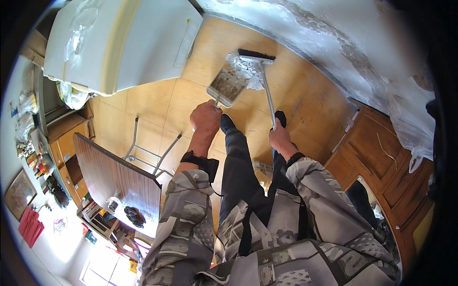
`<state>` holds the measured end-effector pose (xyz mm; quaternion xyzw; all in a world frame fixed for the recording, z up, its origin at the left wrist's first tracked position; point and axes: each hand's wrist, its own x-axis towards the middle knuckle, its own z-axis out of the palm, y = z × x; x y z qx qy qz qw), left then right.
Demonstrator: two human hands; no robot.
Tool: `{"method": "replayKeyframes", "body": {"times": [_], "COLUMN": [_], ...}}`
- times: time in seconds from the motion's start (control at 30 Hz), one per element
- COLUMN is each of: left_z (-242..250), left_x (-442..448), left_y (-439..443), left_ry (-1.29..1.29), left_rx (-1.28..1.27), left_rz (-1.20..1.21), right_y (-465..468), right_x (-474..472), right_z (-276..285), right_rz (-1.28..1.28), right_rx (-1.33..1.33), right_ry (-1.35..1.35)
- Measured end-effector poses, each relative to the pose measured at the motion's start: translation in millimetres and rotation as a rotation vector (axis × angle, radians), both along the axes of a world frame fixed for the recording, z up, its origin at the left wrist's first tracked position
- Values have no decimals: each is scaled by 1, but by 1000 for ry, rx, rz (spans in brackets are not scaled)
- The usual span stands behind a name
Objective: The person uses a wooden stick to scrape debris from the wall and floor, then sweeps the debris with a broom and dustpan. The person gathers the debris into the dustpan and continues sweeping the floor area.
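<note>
My left hand [206, 116] is closed around the handle of a long-handled dustpan [228, 85], whose pan rests on the tan floor with grey dirt inside. In my right hand [280, 136] is the metal handle of a broom [267, 87]. The broom's head, with dark bristles, lies flat past the dustpan's mouth. Between the two is a heap of pale flakes and crumpled white debris [247, 68], some of it touching the pan's front edge. Most of the dustpan's handle is hidden by my left fist.
A white refrigerator-like cabinet [154, 43] stands at upper left. A wall with peeling paint [322, 32] runs along the upper right. Left of my legs is a wood-grain folding table [118, 171] with metal legs [146, 152]. A brown wooden cabinet [379, 143] is at right.
</note>
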<state>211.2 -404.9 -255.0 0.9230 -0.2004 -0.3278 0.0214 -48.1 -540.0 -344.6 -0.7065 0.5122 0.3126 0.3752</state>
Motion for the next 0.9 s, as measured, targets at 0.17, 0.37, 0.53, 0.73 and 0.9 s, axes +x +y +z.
{"method": "replayKeyframes", "body": {"times": [0.17, 0.37, 0.53, 0.73, 0.9], "left_z": [1, -3, -7, -15, -18], "left_x": [-10, -23, -23, -28, -37], "left_y": [8, 19, 29, 42, 52], "left_ry": [25, 11, 25, 42, 71], "left_rx": [-4, -39, -18, -7, -24], "left_rz": [103, 110, 125, 134, 147], "right_y": [17, 25, 13, -23, -76], "right_x": [-13, -39, -70, -91, -23], "right_z": [17, 47, 70, 85, 100], "right_rz": [125, 281, 384, 380, 440], "right_rx": [36, 92, 109, -58, -62], "right_ry": [-7, 68, 56, -300, -488]}}
